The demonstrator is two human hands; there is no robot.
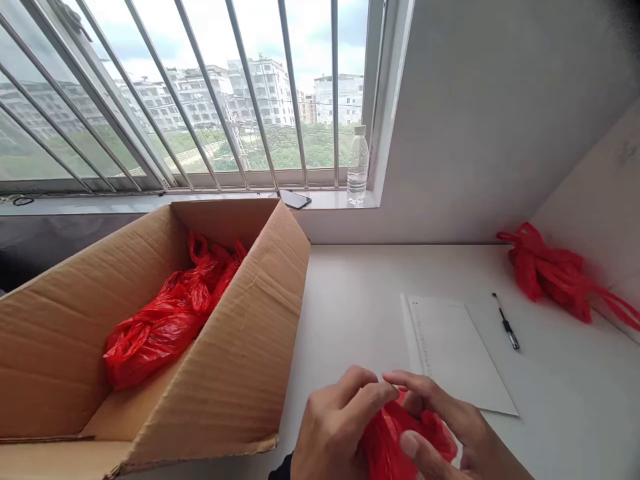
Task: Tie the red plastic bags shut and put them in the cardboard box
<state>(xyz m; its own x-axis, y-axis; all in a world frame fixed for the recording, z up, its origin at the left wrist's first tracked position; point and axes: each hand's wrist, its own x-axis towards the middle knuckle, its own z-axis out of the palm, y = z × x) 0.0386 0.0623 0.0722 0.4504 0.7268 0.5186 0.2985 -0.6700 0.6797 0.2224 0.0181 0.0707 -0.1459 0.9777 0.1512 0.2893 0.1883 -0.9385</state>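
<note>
My left hand and my right hand are close together at the bottom of the view, both gripping a crumpled red plastic bag just above the white table. The fingers of both hands curl over the bag's top. To the left stands an open cardboard box with several bundled red plastic bags inside. The bag in my hands is partly hidden by my fingers.
A sheet of white paper lies just beyond my hands, with a pen to its right. A pile of red bags sits at the far right by the wall. A water bottle and a phone rest on the windowsill.
</note>
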